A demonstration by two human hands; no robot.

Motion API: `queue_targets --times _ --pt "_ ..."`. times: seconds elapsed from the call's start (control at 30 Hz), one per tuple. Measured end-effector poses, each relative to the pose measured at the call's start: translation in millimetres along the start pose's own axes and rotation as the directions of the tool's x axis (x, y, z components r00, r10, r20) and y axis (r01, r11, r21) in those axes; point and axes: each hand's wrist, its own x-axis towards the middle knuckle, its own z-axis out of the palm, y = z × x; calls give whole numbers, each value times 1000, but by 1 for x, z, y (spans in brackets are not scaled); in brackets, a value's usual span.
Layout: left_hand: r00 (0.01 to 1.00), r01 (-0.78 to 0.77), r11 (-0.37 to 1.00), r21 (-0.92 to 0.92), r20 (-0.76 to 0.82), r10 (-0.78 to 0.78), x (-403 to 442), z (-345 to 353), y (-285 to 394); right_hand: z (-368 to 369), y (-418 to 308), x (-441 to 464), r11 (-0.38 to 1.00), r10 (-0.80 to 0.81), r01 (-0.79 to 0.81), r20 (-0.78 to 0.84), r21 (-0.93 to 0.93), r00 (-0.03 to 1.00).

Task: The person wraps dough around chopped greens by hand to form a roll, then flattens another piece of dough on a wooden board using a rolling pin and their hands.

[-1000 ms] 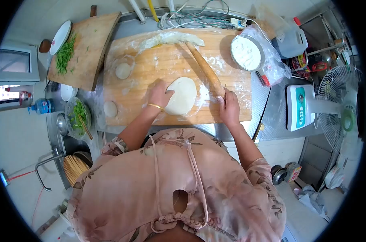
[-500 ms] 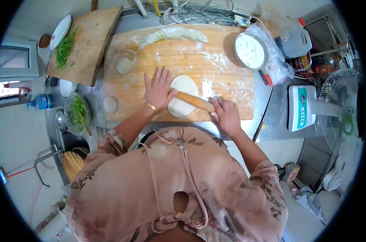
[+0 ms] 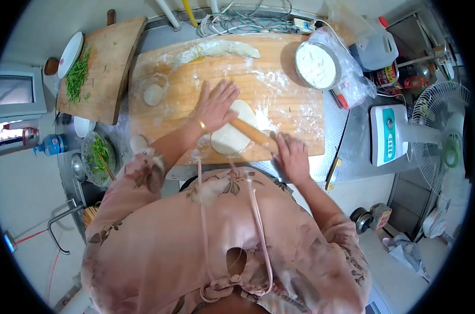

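A wooden rolling pin [image 3: 252,131] lies slantwise across a flattened round of dough [image 3: 231,140] near the board's front edge. Over the pin's left end is my left hand [image 3: 216,107], its palm bearing on the pin and its fingers stretched out past it. My right hand [image 3: 294,157] presses on the other end, fingers laid over it; that tip is partly hidden and slightly blurred. A small dough disc [image 3: 153,94] lies to the left on the floured wooden board [image 3: 180,78]. Another disc [image 3: 138,143] sits by my left forearm.
A long dough roll [image 3: 216,49] lies at the back. Right are a bowl of flour [image 3: 316,65], a scale [image 3: 389,134] and a fan [image 3: 441,136]. Left are a tilted chopping board [image 3: 109,57] with chopped greens [image 3: 78,76] and a bowl of greens [image 3: 97,157].
My left hand has shifted a little right and turned over the pin's end. My right hand has moved slightly toward me. The whole view has shifted a little.
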Motion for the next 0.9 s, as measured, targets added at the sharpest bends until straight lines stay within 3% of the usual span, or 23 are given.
queue_targets --times 0.03,0.13,0.23,0.33,0.43,0.5,0.53,0.63,0.73,0.83,0.9 --pt "998 -4 999 33 -62 6 20 3 -1 -1 9 14 999 4 -3 -26 51 1000" --pt "933 232 973 8 -284 -220 78 -8 9 8 36 41 992 -3 9 -52 127 999" --pt "814 374 889 -265 -365 -452 96 -22 19 1 47 54 972 113 -109 -7 208 994" --pt "747 392 700 -597 -237 -621 82 -3 3 -4 46 49 890 242 -236 34 389 970" --pt "827 304 590 -748 -101 -553 51 4 7 0 37 25 785 346 -277 -22 554 938" --pt "940 322 732 -600 109 -323 44 -11 5 6 31 15 743 399 -284 -61 606 915" --pt "951 301 796 -525 229 -209 41 -19 5 7 31 15 747 391 -278 -60 604 919" --pt "916 384 749 -540 122 -381 36 6 -12 1 30 20 766 360 -268 -45 584 932" --pt "664 541 224 -810 248 -705 4 14 -38 -10 28 25 783 349 -283 -16 553 937" --pt "557 293 -411 -863 504 -660 -44 30 -32 -9 26 24 809 323 -268 -15 523 946" --pt "460 342 -512 -788 615 -640 -71 12 1 -5 23 21 847 262 -225 -9 481 965"
